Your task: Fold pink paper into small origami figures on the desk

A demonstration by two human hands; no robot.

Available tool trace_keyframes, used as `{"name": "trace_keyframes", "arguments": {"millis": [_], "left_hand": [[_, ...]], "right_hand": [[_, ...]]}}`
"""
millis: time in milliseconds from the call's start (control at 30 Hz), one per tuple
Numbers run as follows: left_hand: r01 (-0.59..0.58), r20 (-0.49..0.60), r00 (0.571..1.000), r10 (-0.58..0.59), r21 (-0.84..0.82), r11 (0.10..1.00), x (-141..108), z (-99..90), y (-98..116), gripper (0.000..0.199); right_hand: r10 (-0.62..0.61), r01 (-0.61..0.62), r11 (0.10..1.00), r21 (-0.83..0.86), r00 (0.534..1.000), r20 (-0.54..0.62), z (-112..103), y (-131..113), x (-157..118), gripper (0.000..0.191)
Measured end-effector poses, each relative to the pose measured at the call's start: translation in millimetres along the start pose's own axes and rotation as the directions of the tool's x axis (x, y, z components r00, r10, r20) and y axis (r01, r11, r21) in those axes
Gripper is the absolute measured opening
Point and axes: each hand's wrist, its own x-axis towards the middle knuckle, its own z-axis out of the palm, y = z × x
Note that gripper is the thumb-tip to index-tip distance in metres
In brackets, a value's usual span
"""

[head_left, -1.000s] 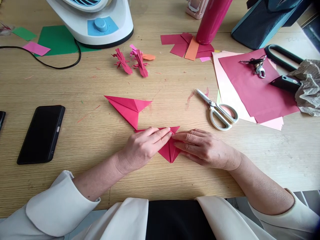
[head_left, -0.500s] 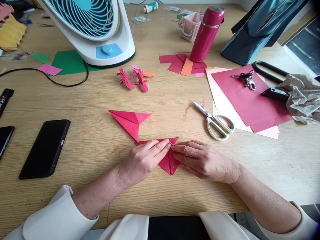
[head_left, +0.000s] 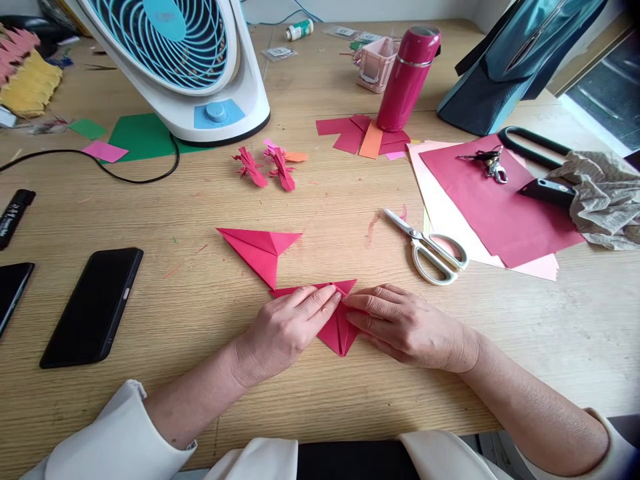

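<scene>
A folded red paper lies on the table in front of me, its lower point toward me and crease lines running up its middle. My left hand presses its left side, fingers together and fingertips near the centre fold. From the right, my right hand grips the paper's edge with bent fingers; the thumb is mostly hidden. Both hands cover much of the sheet. Just beyond it rests a second folded red paper, pointed to the left, its lower tip close to the first one.
White-handled scissors lie to the right, beside red paper sheets. A phone is at left. Farther back are small red folded figures, a fan, a red thermos and a teal bag.
The view has tilted up slightly, so the far things sit lower in the picture. My hands remain on the folded paper in nearly the same pose.
</scene>
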Motion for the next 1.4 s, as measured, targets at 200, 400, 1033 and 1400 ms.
{"name": "trace_keyframes", "arguments": {"millis": [200, 400, 1033, 1400], "left_hand": [[-0.011, -0.011, 1.0, 0.011, 0.02, 1.0, -0.7, 1.5, 0.0, 0.036], [-0.008, -0.015, 1.0, 0.008, 0.026, 1.0, 0.8, 1.5, 0.3, 0.036], [-0.043, 0.051, 0.998, 0.04, 0.056, 0.997, -1.7, -0.1, -1.8, 0.043], [-0.03, 0.057, 0.998, 0.026, 0.067, 0.997, -0.4, 0.1, 0.2, 0.038]], "right_hand": [[-0.012, 0.012, 1.0, -0.009, 1.0, 0.017, 0.7, 1.7, -1.2, 0.026], [-0.013, 0.013, 1.0, -0.003, 1.0, 0.023, -1.2, 1.1, -1.1, 0.026], [-0.019, 0.024, 0.997, -0.07, 0.997, 0.08, -1.2, -1.0, -2.1, 0.026], [0.055, -0.048, 0.996, -0.07, 0.994, 0.099, -0.8, -3.8, 1.2, 0.024]]}}
